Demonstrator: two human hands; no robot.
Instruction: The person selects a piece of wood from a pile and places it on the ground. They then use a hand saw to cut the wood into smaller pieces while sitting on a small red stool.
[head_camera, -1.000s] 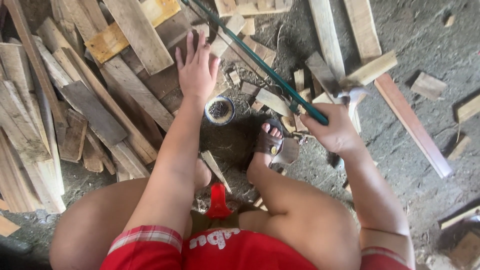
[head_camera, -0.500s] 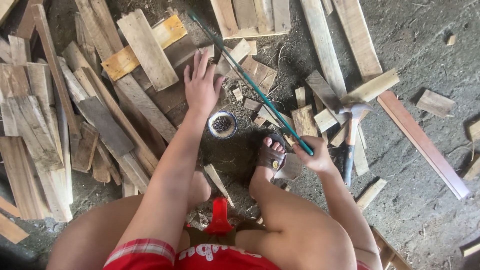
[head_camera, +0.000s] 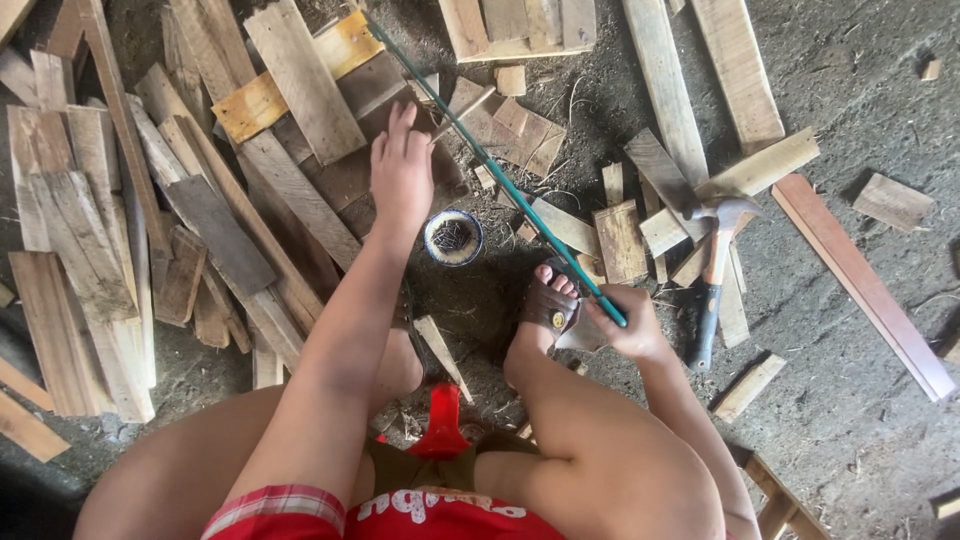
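Right hand (head_camera: 628, 328) clamped on the lower end of a thin green rod (head_camera: 490, 165), slanting up-left across the floor (head_camera: 860, 60). Left hand (head_camera: 402, 172) open, fingers spread, flat on a dark plank (head_camera: 345, 180) just left of the rod. Between the hands, a small round tin (head_camera: 453, 237). Right of the grip, a hammer (head_camera: 716, 270) among rough, weathered boards.

Rough woodworking yard: scrap planks (head_camera: 300, 85), hammer (head_camera: 715, 265), dirt floor (head_camera: 860, 90).
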